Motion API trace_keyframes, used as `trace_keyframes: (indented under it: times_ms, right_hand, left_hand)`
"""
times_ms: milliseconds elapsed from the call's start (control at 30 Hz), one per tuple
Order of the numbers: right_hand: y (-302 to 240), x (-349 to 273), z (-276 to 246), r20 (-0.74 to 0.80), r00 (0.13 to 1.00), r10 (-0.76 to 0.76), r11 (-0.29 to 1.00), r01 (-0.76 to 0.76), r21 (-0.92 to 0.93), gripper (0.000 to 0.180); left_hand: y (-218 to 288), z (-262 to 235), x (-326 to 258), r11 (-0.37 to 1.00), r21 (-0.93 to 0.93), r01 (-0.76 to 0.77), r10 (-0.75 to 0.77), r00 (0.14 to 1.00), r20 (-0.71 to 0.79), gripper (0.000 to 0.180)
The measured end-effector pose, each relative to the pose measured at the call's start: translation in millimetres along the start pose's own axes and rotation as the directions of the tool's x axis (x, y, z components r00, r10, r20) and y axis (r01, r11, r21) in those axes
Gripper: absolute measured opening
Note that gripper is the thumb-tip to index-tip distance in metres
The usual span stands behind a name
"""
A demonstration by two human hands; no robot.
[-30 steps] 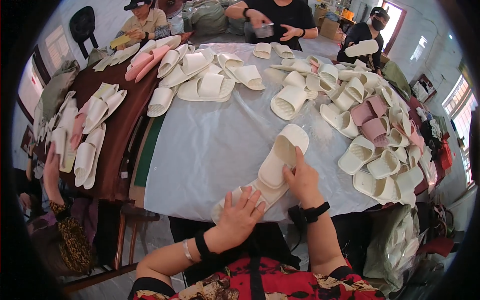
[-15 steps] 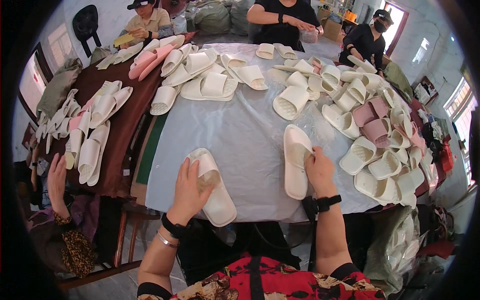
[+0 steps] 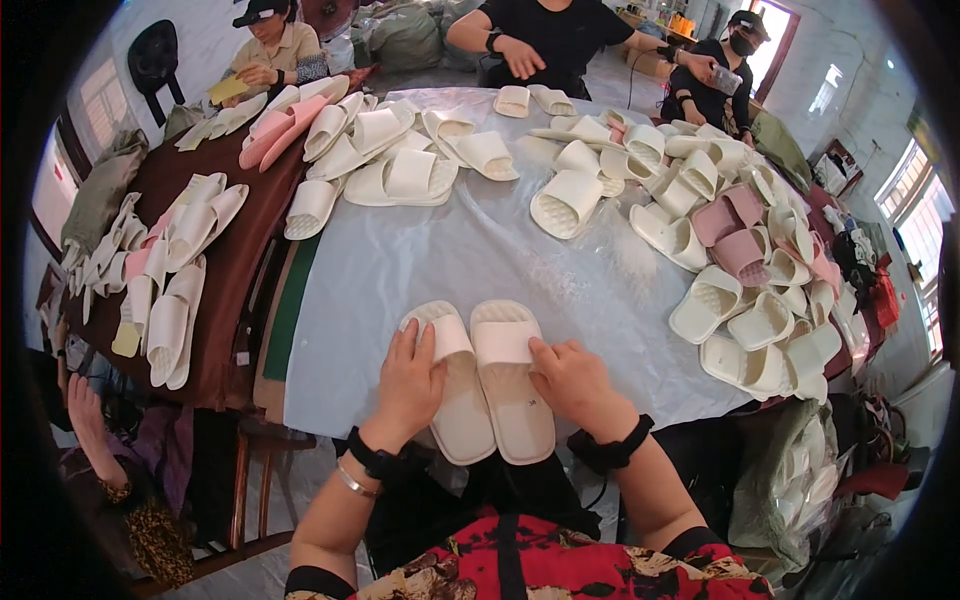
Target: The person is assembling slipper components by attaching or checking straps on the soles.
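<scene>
Side by side at the table's near edge lie two cream slide slippers, toes pointing away from me and their inner sides touching. The left slipper (image 3: 463, 410) has my left hand (image 3: 410, 380) on it, fingers bent over the outer side of its strap. At the outer side of the right slipper (image 3: 520, 405), my right hand (image 3: 578, 382) grips the strap edge with thumb and fingertips. Both heels reach past the near table edge. A small dark mark shows on the right insole.
Many cream slippers (image 3: 575, 203) and a mauve pair (image 3: 735, 230) are heaped at the right. More slippers (image 3: 405, 178) lie along the far left. A brown-covered table (image 3: 225, 330) adjoins on the left, with a co-worker's hand (image 3: 88, 415) beside it. Several people sit or stand beyond.
My hands have come together, bringing the two slippers from apart to side by side. The right slipper has moved left and down. A co-worker across the table has stretched an arm to the right.
</scene>
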State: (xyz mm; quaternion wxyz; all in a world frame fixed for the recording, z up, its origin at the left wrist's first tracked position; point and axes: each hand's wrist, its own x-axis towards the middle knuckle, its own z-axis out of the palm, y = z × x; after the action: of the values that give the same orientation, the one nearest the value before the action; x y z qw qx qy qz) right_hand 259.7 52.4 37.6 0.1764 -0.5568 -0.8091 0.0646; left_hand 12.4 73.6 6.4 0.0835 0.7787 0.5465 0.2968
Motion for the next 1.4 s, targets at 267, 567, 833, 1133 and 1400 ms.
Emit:
trace_keyframes:
  times_ms: [267, 567, 833, 1133, 1400]
  right_hand:
    - [-37.7, -3.3, 1.1, -0.111, 0.939, -0.325, 0.943, 0.331, 0.04, 0.049]
    - [-41.7, -5.0, 27.3, 0.025, 0.936, -0.35, 0.935, 0.351, -0.054, 0.059]
    - [-39.7, -8.2, 24.0, 0.086, 0.937, -0.337, 0.941, 0.339, -0.004, 0.056]
    - [-39.2, -8.2, 22.5, 0.104, 0.938, -0.329, 0.944, 0.329, 0.018, 0.055]
    - [-40.9, -8.5, 26.6, 0.086, 0.939, -0.332, 0.942, 0.334, -0.009, 0.053]
  left_hand:
    - [12.6, -48.9, 77.7, 0.937, -0.306, -0.168, 0.221, 0.964, 0.148, 0.039]
    - [6.2, 64.6, 168.6, 0.933, 0.066, -0.354, 0.3, 0.865, 0.401, 0.022]
    - [22.5, 61.6, 186.2, 0.922, 0.23, -0.311, 0.081, 0.737, 0.671, 0.02]
    - [15.5, 60.8, 177.7, 0.933, 0.223, -0.283, 0.049, 0.712, 0.7, 0.018]
    - [6.4, 57.2, 167.6, 0.974, 0.004, -0.229, 0.187, 0.808, 0.559, 0.019]
